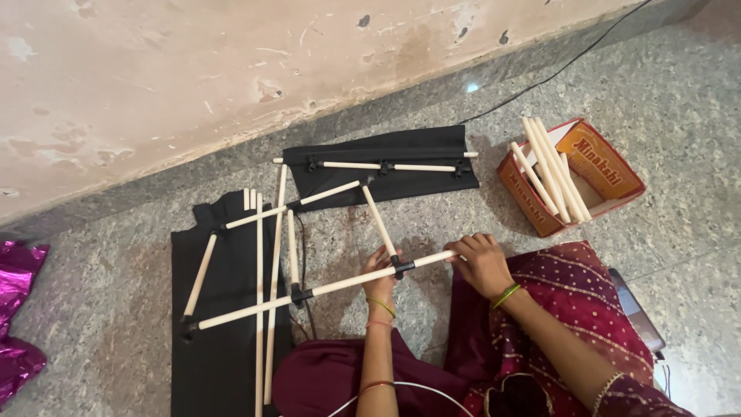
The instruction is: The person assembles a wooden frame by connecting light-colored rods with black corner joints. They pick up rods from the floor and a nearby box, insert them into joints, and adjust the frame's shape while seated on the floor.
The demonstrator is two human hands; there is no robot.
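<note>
A frame of pale wooden rods [316, 289] joined by black plastic connectors lies on the grey floor in front of me. My left hand [381, 270] grips the black connector [399, 266] where a slanted rod [380, 218] meets the long front rod. My right hand [482, 261] holds the right end of that long rod. Its other end carries a black connector [187, 328] at the lower left. Several loose rods [265, 309] lie upright across the black cloth [224, 363].
An orange cardboard box [610, 174] holding several more rods stands at the right. A second black cloth piece [417, 181] with a rod assembly lies by the wall. Shiny purple fabric [17, 309] is at the left edge. A black cable [556, 73] runs along the wall.
</note>
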